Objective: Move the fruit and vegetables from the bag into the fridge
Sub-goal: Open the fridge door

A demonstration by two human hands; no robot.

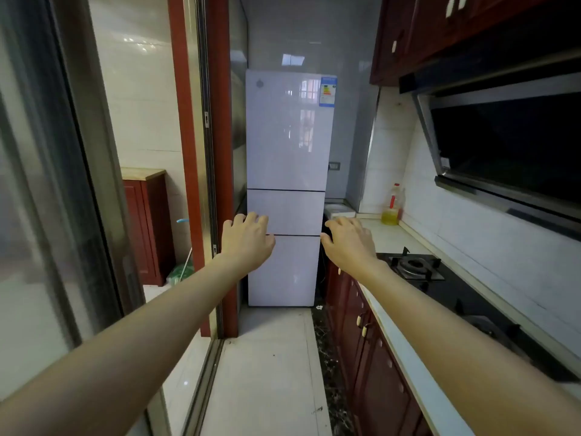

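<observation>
I hold my left hand (246, 239) and right hand (347, 239) out empty, fingers loosely spread, toward the closed fridge (287, 136), probably to open it.

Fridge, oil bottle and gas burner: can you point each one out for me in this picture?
Fridge (287, 133): head view, middle of the top door.
Oil bottle (392, 206): head view, its lower body, where the yellow oil shows.
Gas burner (414, 265): head view, the round ring at its centre.
</observation>
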